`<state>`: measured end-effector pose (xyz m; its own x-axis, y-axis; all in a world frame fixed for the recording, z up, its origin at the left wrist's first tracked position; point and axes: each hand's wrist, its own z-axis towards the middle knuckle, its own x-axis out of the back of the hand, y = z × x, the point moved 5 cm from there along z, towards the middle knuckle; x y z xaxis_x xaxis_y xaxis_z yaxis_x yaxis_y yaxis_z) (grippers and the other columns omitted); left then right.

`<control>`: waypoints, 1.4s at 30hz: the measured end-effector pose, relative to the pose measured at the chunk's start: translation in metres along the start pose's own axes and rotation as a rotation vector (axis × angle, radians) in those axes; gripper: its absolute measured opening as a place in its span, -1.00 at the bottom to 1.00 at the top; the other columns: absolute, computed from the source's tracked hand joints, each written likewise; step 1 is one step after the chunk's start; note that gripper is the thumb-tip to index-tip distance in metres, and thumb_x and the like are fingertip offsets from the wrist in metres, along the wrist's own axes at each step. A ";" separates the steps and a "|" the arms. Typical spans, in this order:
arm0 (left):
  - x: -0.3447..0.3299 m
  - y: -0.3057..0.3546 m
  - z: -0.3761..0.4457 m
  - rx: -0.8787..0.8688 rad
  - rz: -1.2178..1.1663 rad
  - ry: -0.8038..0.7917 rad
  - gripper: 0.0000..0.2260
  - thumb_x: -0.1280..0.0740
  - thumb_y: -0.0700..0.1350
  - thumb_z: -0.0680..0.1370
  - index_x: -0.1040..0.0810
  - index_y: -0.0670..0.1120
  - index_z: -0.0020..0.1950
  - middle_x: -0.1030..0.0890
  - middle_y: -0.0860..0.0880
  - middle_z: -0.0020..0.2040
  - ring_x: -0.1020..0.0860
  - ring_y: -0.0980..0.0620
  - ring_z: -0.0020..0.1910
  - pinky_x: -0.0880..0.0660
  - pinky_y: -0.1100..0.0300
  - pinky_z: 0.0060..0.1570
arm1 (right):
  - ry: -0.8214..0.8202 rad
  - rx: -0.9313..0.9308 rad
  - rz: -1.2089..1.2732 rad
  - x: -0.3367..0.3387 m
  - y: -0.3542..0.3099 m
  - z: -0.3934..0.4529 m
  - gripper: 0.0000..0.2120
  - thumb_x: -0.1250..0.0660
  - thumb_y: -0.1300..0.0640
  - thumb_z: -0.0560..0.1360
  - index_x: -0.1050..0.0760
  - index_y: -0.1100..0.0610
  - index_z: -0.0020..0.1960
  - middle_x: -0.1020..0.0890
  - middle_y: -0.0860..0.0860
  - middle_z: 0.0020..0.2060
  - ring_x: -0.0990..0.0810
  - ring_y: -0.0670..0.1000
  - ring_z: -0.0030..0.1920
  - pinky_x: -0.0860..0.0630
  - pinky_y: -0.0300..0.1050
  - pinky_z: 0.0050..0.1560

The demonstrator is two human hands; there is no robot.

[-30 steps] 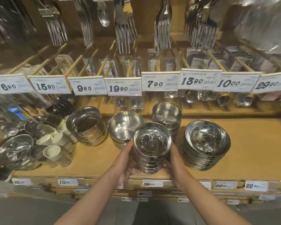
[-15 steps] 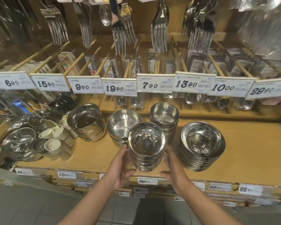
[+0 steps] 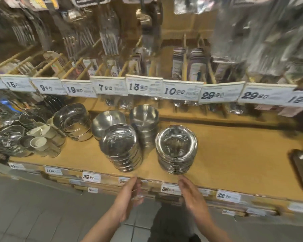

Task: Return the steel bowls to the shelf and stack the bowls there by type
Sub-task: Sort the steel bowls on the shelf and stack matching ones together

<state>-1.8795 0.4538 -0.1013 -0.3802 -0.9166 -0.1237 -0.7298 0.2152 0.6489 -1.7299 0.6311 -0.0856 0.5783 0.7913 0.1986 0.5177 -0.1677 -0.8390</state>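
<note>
Two bare hands, both empty: left hand [image 3: 128, 198] with fingers loosely curled, right hand [image 3: 191, 194] flat and spread, each just below the front lip of the tan wooden shelf [image 3: 234, 154].

Item: stack of small shiny steel bowls [image 3: 120, 147], on the shelf near the front edge, touched by neither hand.

Item: stack of wide-rimmed shiny steel bowls [image 3: 177, 149], just beside it to the right.

Item: tall stack of brushed steel bowls [image 3: 143, 123] and single matt steel bowl [image 3: 107, 122], behind.

Step, by judgement: one stack set down and let go. Next move likely calls for fetching further loose bowls, none visible here, and matching each to its own type.
</note>
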 end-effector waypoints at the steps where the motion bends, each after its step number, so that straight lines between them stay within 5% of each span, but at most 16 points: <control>1: -0.014 -0.004 -0.002 -0.003 -0.002 -0.001 -0.71 -0.24 0.06 0.66 -0.59 -0.13 0.16 -0.63 -0.09 0.05 -0.56 -0.05 0.04 -0.50 0.03 -0.04 | -0.003 0.008 0.007 0.014 0.004 0.001 -0.59 -0.22 -0.13 0.63 -0.43 -0.09 0.45 -0.43 -0.17 0.42 -0.41 -0.11 0.38 -0.30 -0.05 0.47; 3: -0.037 -0.008 -0.005 -0.032 -0.010 0.003 -0.67 -0.21 0.04 0.67 -0.60 -0.15 0.23 -0.62 -0.10 0.07 -0.56 -0.05 0.06 -0.50 0.00 0.03 | -0.009 0.004 0.010 0.039 0.010 0.005 -0.63 -0.23 -0.10 0.64 -0.45 -0.10 0.42 -0.43 -0.09 0.47 -0.43 -0.02 0.42 -0.37 0.13 0.47; 7: -0.071 0.009 -0.002 -0.139 -0.019 -0.010 -0.63 -0.21 0.07 0.67 -0.54 -0.13 0.35 -0.61 -0.14 0.23 -0.58 -0.10 0.18 -0.58 0.09 -0.10 | -0.051 0.033 0.039 0.072 0.000 0.022 -0.64 -0.19 -0.12 0.65 -0.39 -0.15 0.44 -0.36 -0.09 0.52 -0.36 -0.03 0.47 -0.35 0.13 0.48; 12: -0.083 0.046 0.011 -0.271 0.005 -0.084 -0.45 -0.26 0.28 0.52 -0.45 0.11 0.47 -0.56 0.02 0.40 -0.51 -0.05 0.38 -0.59 0.07 0.08 | -0.137 0.102 0.142 0.073 -0.037 0.043 -0.75 -0.14 -0.23 0.64 -0.31 -0.49 0.29 -0.31 -0.35 0.43 -0.28 -0.12 0.51 -0.30 0.11 0.51; 15: -0.086 0.058 0.024 -0.278 0.014 -0.113 -0.53 -0.24 0.34 0.54 -0.50 0.23 0.41 -0.56 0.11 0.39 -0.46 -0.01 0.43 -0.55 -0.07 0.23 | -0.184 0.059 0.305 0.059 -0.056 0.060 -0.56 -0.11 -0.29 0.62 -0.24 -0.35 0.48 -0.27 -0.30 0.46 -0.28 -0.17 0.46 -0.42 -0.03 0.39; 18: -0.094 0.063 0.034 -0.261 0.038 -0.180 -0.58 -0.20 0.37 0.58 -0.54 0.26 0.36 -0.61 0.10 0.34 -0.50 -0.03 0.38 -0.55 -0.16 0.22 | -0.194 0.000 0.404 0.049 -0.063 0.074 -0.44 -0.11 -0.35 0.58 -0.26 -0.23 0.54 -0.31 -0.18 0.52 -0.37 -0.14 0.42 -0.41 0.08 0.42; 22: -0.106 0.069 0.041 -0.244 0.046 -0.232 -0.55 -0.17 0.34 0.60 -0.56 0.17 0.35 -0.60 -0.04 0.35 -0.52 -0.12 0.33 -0.60 -0.06 0.01 | -0.166 0.042 0.423 0.047 -0.057 0.082 -0.70 -0.14 -0.42 0.53 -0.39 -0.47 0.24 -0.46 -0.42 0.29 -0.44 -0.40 0.16 -0.43 0.08 0.40; 27: -0.132 0.071 0.038 -0.239 0.058 -0.279 -0.55 -0.21 0.32 0.59 -0.59 0.11 0.33 -0.64 0.00 0.29 -0.55 -0.12 0.33 -0.63 -0.06 -0.01 | -0.175 0.117 0.378 0.068 -0.058 0.084 -0.72 -0.01 -0.38 0.61 -0.41 -0.56 0.22 -0.52 -0.62 0.03 -0.49 -0.54 0.06 -0.56 -0.17 0.07; 31: -0.181 0.065 0.037 -0.190 0.119 -0.310 -0.64 -0.14 0.28 0.63 -0.65 0.20 0.21 -0.68 0.09 0.20 -0.56 -0.07 0.31 -0.63 -0.07 0.01 | -0.056 0.099 0.363 0.116 -0.049 0.077 -0.72 -0.02 -0.25 0.67 -0.47 -0.53 0.15 -0.60 -0.48 0.06 -0.58 -0.35 0.11 -0.59 0.01 0.10; 34: -0.232 0.060 0.034 -0.169 0.181 -0.373 -0.65 -0.11 0.27 0.65 -0.67 0.25 0.14 -0.70 0.15 0.15 -0.61 0.02 0.24 -0.64 -0.06 0.01 | 0.009 0.082 0.387 0.163 -0.045 0.070 -0.70 -0.03 -0.37 0.58 -0.49 -0.49 0.16 -0.62 -0.41 0.11 -0.55 -0.12 0.25 -0.56 0.19 0.20; 37: -0.293 0.050 0.027 -0.144 0.191 -0.463 -0.65 -0.12 0.26 0.65 -0.70 0.25 0.07 -0.72 0.16 0.07 -0.71 0.12 0.02 -0.67 0.02 -0.12 | 0.079 0.072 0.417 0.219 -0.042 0.066 -0.68 -0.07 -0.48 0.45 -0.54 -0.50 0.03 -0.66 -0.38 0.03 -0.57 -0.04 0.22 -0.59 0.16 0.15; 40: -0.355 0.037 0.021 -0.093 0.147 -0.521 -0.62 -0.13 0.23 0.66 -0.72 0.15 0.02 -0.72 -0.02 0.09 -0.70 0.12 -0.22 -0.62 -0.23 -0.09 | 0.132 0.055 0.460 0.280 -0.032 0.072 -0.66 -0.04 -0.33 0.61 -0.59 -0.38 0.02 -0.70 -0.28 0.00 -0.58 -0.02 0.20 -0.66 0.00 -0.04; 42: -0.388 0.031 0.016 -0.099 0.166 -0.532 -0.63 -0.14 0.25 0.65 -0.72 0.18 0.03 -0.74 0.05 0.06 -0.69 0.11 -0.12 -0.68 -0.08 -0.27 | 0.177 0.051 0.469 0.314 -0.026 0.076 -0.67 -0.06 -0.30 0.62 -0.57 -0.29 0.13 -0.68 -0.20 0.08 -0.57 -0.01 0.21 -0.67 0.01 -0.06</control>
<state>-1.7641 0.8217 -0.0453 -0.7381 -0.5715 -0.3587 -0.5888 0.2860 0.7560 -1.6101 0.9286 -0.0404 0.8418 0.5248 -0.1263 0.1477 -0.4491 -0.8812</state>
